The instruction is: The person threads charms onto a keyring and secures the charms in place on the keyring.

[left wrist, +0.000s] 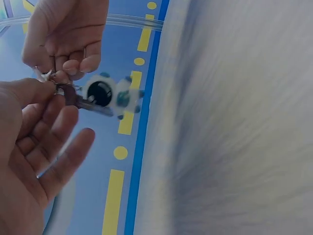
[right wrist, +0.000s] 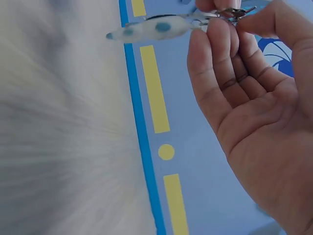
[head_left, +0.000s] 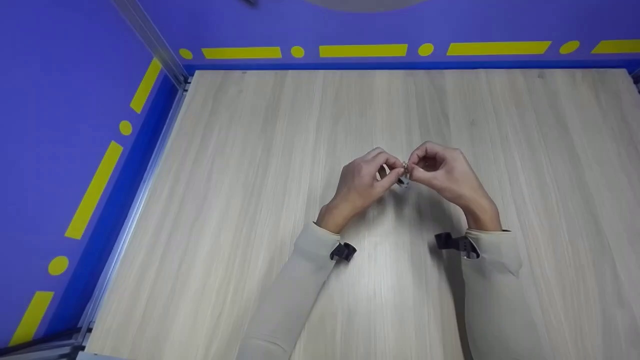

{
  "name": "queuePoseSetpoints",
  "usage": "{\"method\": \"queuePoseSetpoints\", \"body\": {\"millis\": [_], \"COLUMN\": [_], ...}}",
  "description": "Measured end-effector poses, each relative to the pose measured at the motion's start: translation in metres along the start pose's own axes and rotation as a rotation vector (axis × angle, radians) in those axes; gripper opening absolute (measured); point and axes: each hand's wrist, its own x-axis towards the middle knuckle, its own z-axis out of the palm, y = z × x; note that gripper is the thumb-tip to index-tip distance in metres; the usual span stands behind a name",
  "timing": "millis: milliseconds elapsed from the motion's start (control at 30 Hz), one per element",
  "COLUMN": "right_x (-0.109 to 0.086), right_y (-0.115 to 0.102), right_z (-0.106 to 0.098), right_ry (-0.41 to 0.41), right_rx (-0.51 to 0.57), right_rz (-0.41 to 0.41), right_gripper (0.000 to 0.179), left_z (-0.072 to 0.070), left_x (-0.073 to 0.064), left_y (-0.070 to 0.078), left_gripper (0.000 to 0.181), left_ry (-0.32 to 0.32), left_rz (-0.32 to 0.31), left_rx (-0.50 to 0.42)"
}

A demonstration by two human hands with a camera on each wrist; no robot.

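Over the middle of the table, my left hand (head_left: pixel 362 177) and right hand (head_left: pixel 445 172) meet fingertip to fingertip. Between them is a small metal key ring (right wrist: pixel 237 13), which both hands pinch between thumb and fingers. From it hangs a white charm (left wrist: pixel 122 100) with teal spots and a round black patch. Beside the charm in the left wrist view, a key (left wrist: pixel 95 106) with a dark head and metal blade hangs below the left fingertips. The fingers partly hide the ring, so I cannot tell how its parts join.
A pale wood-grain table (head_left: pixel 240 200) spreads under both hands. Blue panels (head_left: pixel 60 100) with yellow dashes and dots stand along its left and far sides, with a metal frame rail (head_left: pixel 132 200) at the left edge. Dark straps (head_left: pixel 452 242) circle the wrists over light sleeves.
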Motion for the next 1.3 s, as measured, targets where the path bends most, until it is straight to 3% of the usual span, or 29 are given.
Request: {"method": "queuePoseSetpoints", "body": {"millis": [100, 200, 367, 533, 700, 833, 1033, 1133, 1300], "right_x": [-0.001, 0.000, 0.001, 0.001, 0.000, 0.000, 0.000, 0.000, 0.000], "right_y": [-0.002, -0.003, -0.002, -0.002, -0.002, -0.003, -0.004, -0.004, -0.004], "right_z": [0.000, 0.001, 0.001, -0.001, 0.000, 0.001, 0.003, 0.003, 0.000], "right_ry": [-0.003, 0.001, 0.021, 0.022, 0.019, 0.025, 0.028, 0.031, 0.038], "right_rx": [-0.050, -0.052, 0.054, 0.135, 0.120, 0.039, -0.051, -0.013, 0.124], "right_rz": [-0.028, -0.019, 0.057, 0.088, 0.036, -0.017, -0.027, 0.025, 0.079], "right_gripper": [0.006, 0.005, 0.005, 0.007, 0.004, 0.004, 0.005, 0.004, 0.005], "left_z": [-0.001, -0.002, -0.001, 0.000, -0.001, -0.002, -0.003, -0.004, -0.003], "left_x": [0.001, 0.001, 0.001, 0.001, 0.000, 0.000, 0.001, 0.002, 0.002], "left_y": [0.002, 0.003, 0.000, -0.002, 0.000, 0.005, 0.011, 0.011, 0.006], "left_gripper": [0.009, 0.010, 0.010, 0.012, 0.014, 0.015, 0.014, 0.013, 0.013], "left_ry": [-0.036, -0.041, 0.015, 0.048, 0.017, -0.009, -0.016, -0.001, 0.036], "left_rz": [-0.076, -0.110, -0.017, 0.056, -0.016, -0.096, -0.200, -0.173, -0.029], "left_rx": [-0.005, -0.050, -0.164, -0.171, -0.084, -0.017, -0.028, -0.088, -0.198]}}
